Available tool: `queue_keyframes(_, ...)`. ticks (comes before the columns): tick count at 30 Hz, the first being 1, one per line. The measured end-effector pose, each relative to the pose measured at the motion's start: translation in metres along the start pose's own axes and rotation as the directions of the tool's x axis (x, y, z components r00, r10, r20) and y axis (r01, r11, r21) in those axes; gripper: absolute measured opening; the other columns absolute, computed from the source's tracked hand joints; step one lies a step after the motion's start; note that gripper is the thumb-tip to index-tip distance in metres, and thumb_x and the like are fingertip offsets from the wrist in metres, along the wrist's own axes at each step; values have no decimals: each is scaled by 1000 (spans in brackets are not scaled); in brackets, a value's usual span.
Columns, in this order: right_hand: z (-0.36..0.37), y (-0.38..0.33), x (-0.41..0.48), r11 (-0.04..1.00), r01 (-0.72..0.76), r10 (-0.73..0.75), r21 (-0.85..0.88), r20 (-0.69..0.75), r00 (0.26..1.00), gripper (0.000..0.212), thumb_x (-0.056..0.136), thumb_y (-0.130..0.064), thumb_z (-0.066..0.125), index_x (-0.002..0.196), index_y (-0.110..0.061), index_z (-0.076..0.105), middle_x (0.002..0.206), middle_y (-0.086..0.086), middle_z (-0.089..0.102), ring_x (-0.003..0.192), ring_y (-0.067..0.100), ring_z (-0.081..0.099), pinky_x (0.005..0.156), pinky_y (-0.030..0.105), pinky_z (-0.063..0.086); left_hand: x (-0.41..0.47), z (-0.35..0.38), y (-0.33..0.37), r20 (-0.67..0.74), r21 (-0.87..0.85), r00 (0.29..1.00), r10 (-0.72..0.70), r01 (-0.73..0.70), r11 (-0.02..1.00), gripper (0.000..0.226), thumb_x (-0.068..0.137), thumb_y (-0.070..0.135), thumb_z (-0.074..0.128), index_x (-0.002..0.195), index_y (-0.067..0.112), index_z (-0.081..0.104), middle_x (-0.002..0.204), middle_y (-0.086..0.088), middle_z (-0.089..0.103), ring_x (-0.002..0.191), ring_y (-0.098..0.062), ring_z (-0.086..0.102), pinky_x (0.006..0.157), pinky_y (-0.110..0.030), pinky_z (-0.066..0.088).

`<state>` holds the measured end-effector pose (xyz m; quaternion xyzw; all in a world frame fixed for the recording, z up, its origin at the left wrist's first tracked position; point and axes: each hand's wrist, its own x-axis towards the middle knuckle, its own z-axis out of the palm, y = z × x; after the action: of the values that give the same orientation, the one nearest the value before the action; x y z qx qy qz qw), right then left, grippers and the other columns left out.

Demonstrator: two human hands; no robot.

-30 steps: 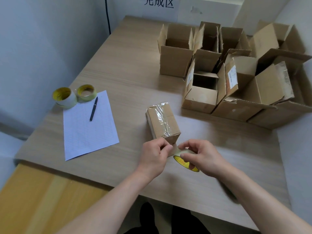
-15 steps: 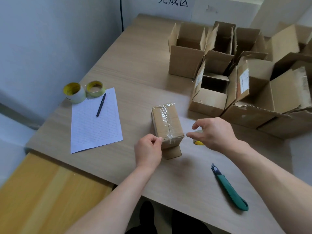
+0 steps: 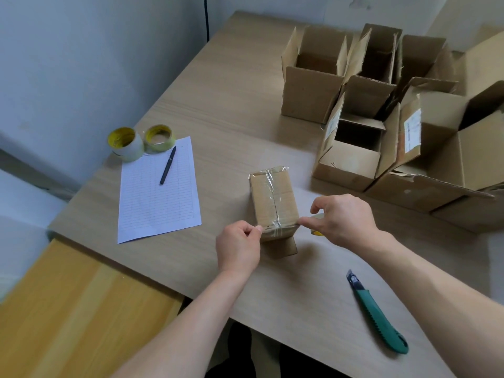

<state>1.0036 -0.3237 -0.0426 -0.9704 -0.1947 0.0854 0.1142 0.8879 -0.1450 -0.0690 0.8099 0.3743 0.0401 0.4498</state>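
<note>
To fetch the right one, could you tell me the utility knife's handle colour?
Green; the plastic utility knife shows best in the head view.

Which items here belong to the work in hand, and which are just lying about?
In hand: small box, pinched at its near edge by the left hand; tape roll in the right hand.
Lying about: two spare tape rolls, pen, paper sheet, green utility knife, open boxes.

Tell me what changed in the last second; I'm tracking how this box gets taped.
The right hand carried the tape roll it grips from the near end of the small box round to its right side, drawing tape across that end. The left hand still pinches the tape at the near left corner. The small box, paper, pen and spare rolls stayed put.
</note>
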Motion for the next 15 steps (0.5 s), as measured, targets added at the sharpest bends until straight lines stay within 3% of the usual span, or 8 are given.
queue_keyframes(3,3,1,1,1000,-6,6,-13,27,1000,48,78,-75,60,97,-32,66,64,-15,53,79,12,48,65,29,37,8,2,-3,81,-2,994,-68,68,998,30,85,31,70,60,16,65,62,4,67,70,-20,65,69,-29,53)
queue_keyframes(5,5,2,2,1000,9,-8,-19,36,999,48,79,-75,59,100,-32,66,67,-14,57,85,15,57,66,29,38,20,-2,-5,140,18,976,-167,166,986,27,76,43,75,78,17,71,79,0,73,82,-23,70,79,-35,57)
queue_keyframes(7,5,3,6,999,34,-33,-27,44,999,49,80,-76,57,103,-33,65,68,-15,63,93,15,61,67,30,41,35,-12,-3,202,87,942,-269,257,963,83,61,56,81,127,14,56,122,-5,65,111,-26,63,94,-36,51)
queue_keyframes(8,6,3,7,999,39,-38,-31,46,998,50,80,-77,56,105,-34,64,70,-15,68,95,15,61,69,30,44,41,-20,-1,222,154,947,-231,199,968,105,58,57,84,143,16,39,140,-6,51,126,-26,53,100,-35,45)
queue_keyframes(10,8,4,10,998,36,-34,-46,51,998,52,80,-77,55,107,-34,64,80,-13,72,98,16,62,73,31,47,51,-28,9,271,345,956,112,-205,916,117,61,55,85,153,24,20,158,-3,23,145,-24,24,113,-41,32)
queue_keyframes(11,9,3,10,998,29,-26,-51,52,998,52,80,-78,55,108,-35,64,84,-12,73,99,17,62,75,32,48,55,-28,19,356,403,880,314,-447,799,115,64,55,83,154,29,17,162,1,12,150,-22,11,117,-45,25)
queue_keyframes(12,10,3,9,998,25,-22,-49,54,998,52,80,-77,54,109,-35,65,87,-11,73,99,17,62,76,32,49,59,-24,31,480,423,759,439,-639,642,111,67,57,80,155,32,16,164,6,3,151,-22,-1,119,-48,18)
queue_keyframes(15,10,1,4,997,51,-48,-56,53,997,49,84,-73,53,112,-35,65,96,-7,73,102,19,63,73,32,44,70,3,55,765,376,450,461,-893,247,96,76,64,68,154,36,18,165,8,-2,151,-26,-14,117,-51,8)
